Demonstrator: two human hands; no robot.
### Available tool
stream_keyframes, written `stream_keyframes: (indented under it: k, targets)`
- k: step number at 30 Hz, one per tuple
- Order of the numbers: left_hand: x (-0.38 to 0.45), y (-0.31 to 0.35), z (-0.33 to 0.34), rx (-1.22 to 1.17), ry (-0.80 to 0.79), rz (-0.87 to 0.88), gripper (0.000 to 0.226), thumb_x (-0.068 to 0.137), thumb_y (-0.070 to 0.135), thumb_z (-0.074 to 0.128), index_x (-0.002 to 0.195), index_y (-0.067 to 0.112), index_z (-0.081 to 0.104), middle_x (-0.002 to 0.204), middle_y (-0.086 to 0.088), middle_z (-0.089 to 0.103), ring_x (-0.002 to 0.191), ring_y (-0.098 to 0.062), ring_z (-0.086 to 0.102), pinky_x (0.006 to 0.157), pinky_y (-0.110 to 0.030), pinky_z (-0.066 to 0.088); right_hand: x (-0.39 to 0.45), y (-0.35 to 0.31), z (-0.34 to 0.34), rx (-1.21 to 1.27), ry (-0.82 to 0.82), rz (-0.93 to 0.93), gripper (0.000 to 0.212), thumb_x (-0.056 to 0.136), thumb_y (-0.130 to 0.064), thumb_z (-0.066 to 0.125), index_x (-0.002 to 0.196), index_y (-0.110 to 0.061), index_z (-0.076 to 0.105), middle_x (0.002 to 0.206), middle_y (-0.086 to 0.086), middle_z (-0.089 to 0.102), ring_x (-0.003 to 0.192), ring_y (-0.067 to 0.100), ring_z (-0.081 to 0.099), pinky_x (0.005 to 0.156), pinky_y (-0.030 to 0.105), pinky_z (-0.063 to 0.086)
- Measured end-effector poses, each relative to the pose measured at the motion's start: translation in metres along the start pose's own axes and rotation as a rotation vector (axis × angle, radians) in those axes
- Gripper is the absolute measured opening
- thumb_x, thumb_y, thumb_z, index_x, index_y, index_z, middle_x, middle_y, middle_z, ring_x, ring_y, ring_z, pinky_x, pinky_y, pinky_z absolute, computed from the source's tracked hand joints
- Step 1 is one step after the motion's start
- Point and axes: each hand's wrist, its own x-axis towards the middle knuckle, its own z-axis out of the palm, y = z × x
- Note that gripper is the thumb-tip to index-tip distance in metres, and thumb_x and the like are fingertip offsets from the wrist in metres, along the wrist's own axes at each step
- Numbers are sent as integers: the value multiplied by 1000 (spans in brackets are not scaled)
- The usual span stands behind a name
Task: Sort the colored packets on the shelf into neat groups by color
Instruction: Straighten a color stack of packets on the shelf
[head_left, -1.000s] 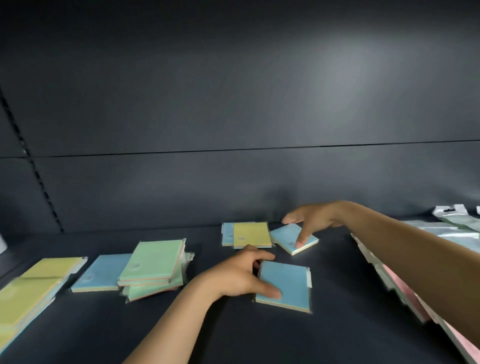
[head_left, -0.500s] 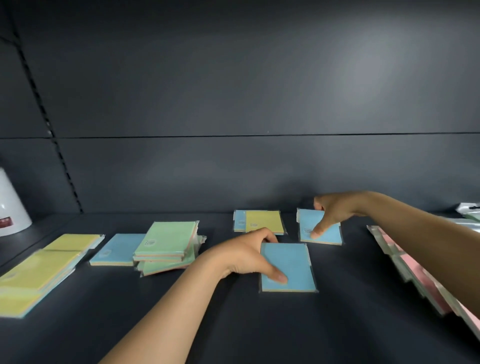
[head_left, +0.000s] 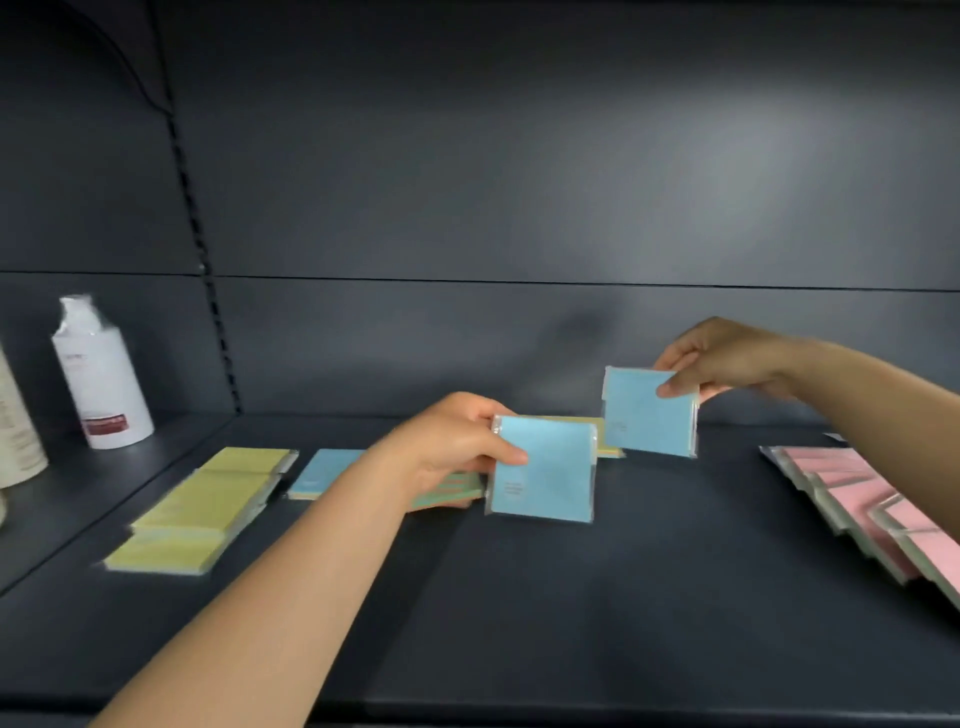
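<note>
My left hand (head_left: 454, 441) pinches a blue packet (head_left: 543, 470) by its upper left edge and holds it upright above the dark shelf (head_left: 597, 597). My right hand (head_left: 722, 358) pinches a second blue packet (head_left: 649, 413) by its top right corner, lifted further back. Behind them lies a yellow packet (head_left: 605, 447), mostly hidden. A third blue packet (head_left: 324, 470) lies flat to the left. A green stack (head_left: 449, 491) is largely covered by my left wrist. Yellow packets (head_left: 208, 506) lie in a row at the left, pink packets (head_left: 872, 509) at the right.
Two white bottles stand on the neighbouring shelf section at the far left, one with a red label (head_left: 101, 374) and one cut off by the frame edge (head_left: 15, 431). A slotted upright (head_left: 200, 249) divides the dark back panel.
Both hands have lifted their blue packets off the shelf, from lying flat to upright in the air. The camera view has swung left, bringing the white bottles into view.
</note>
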Motion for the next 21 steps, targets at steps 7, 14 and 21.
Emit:
stream_keyframes:
  k: [7,14,21]
  targets:
    - [-84,-22,-127,-34,116,24,22,80,-7,65,96,7,67,92,-3,74,79,-8,71,66,-15,55,-21,-97,86,64,-21,-101,18,86,0,62,104,-3,66,100,12,71,80,16,66,63,17,53]
    - [-129,-55,-214,-197,209,24,25,81,-7,62,101,7,67,101,-6,72,83,-11,71,67,-16,57,-30,-165,184,55,-63,-130,15,85,-4,65,99,-9,67,94,6,70,78,12,64,62,16,49]
    - [-143,-86,-254,-252,244,-14,29,80,-7,63,107,4,66,101,-7,73,93,-16,68,69,-19,57,-19,-199,249,-154,-101,-116,17,84,-7,66,101,-8,69,90,0,67,83,14,60,72,22,47]
